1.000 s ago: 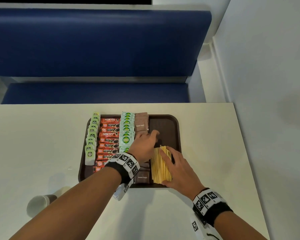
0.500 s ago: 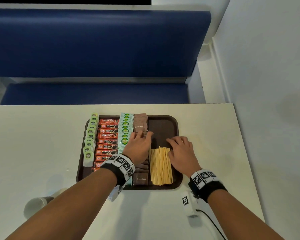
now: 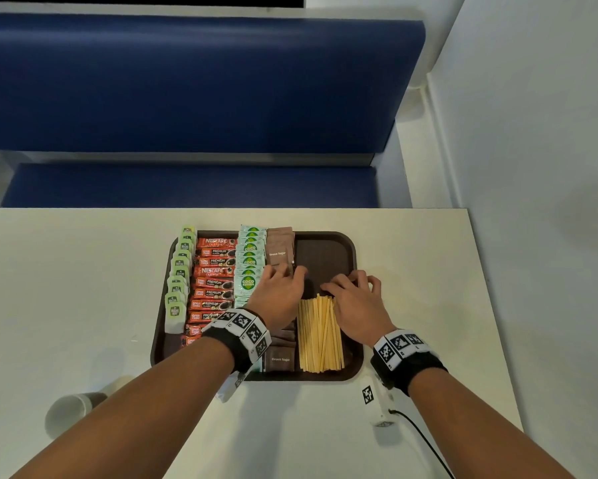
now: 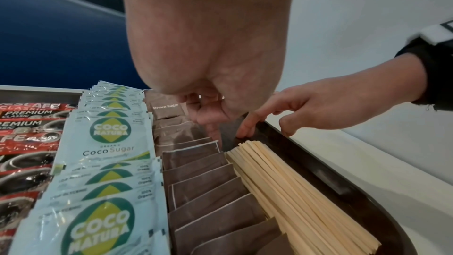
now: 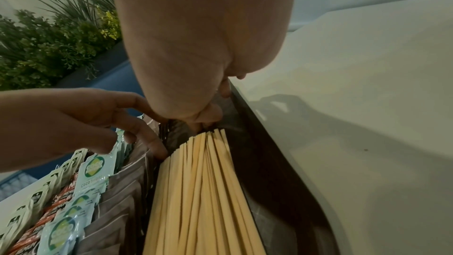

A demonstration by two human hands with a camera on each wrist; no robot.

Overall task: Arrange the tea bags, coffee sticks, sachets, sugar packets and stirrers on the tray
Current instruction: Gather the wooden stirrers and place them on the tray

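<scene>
A dark brown tray (image 3: 354,257) holds rows, left to right: green tea bags (image 3: 178,281), red coffee sticks (image 3: 214,281), pale green Coco sugar sachets (image 3: 249,267), brown sugar packets (image 3: 280,248) and a bundle of wooden stirrers (image 3: 320,335). My left hand (image 3: 282,281) hovers over the brown packets, its fingers (image 5: 152,143) reaching down at the stirrers' far left corner. My right hand (image 3: 351,288) is at the far ends of the stirrers (image 4: 294,191), fingertips (image 4: 245,131) touching the tray floor there. Neither hand grips anything.
A paper cup (image 3: 73,407) lies on its side on the white table, near left of the tray. A white tagged device with a black cable (image 3: 375,399) sits just right of the tray's near corner. A blue bench (image 3: 187,81) lies beyond the far edge, a wall to the right.
My right hand slid off the top of the stirrers to their far ends. The bundle lies straighter and squarer. My left hand stayed beside it, over the brown packets.
</scene>
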